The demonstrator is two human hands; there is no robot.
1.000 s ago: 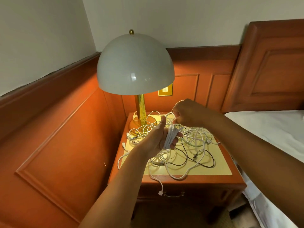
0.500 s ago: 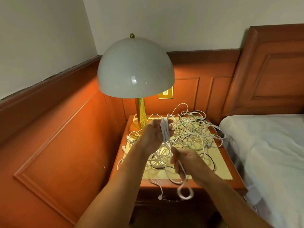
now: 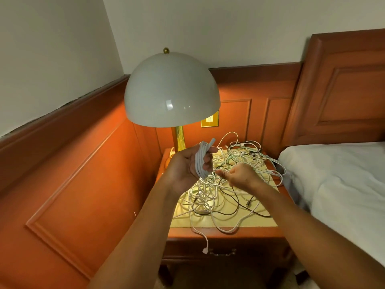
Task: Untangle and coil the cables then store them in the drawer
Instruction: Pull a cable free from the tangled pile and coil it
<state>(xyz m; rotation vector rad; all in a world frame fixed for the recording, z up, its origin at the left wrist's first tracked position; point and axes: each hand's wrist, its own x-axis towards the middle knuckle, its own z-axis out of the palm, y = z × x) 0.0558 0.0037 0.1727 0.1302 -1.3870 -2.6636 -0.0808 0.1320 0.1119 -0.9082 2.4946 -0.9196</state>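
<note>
My left hand [image 3: 188, 164] grips a coiled bundle of white cable [image 3: 202, 158], held upright above the nightstand [image 3: 225, 233]. Just to its right, my right hand [image 3: 239, 176] pinches a strand of that white cable close to the bottom of the coil. Below both hands a tangle of white and black cables [image 3: 235, 190] is spread over the yellow top of the nightstand. One white cable end [image 3: 205, 250] hangs over the front edge, in front of the drawer. The drawer handle [image 3: 223, 252] shows on the shut drawer front.
A lamp with a white dome shade [image 3: 171, 90] and brass stem stands at the back left of the nightstand. Wood panelling runs along the left and back walls. A bed with a white sheet [image 3: 341, 184] and wooden headboard [image 3: 343, 86] borders the right side.
My right hand rose from near the nightstand's front edge, where it held a hanging loop, up to the bottom of the coil. The left hand kept its hold on the coil.
</note>
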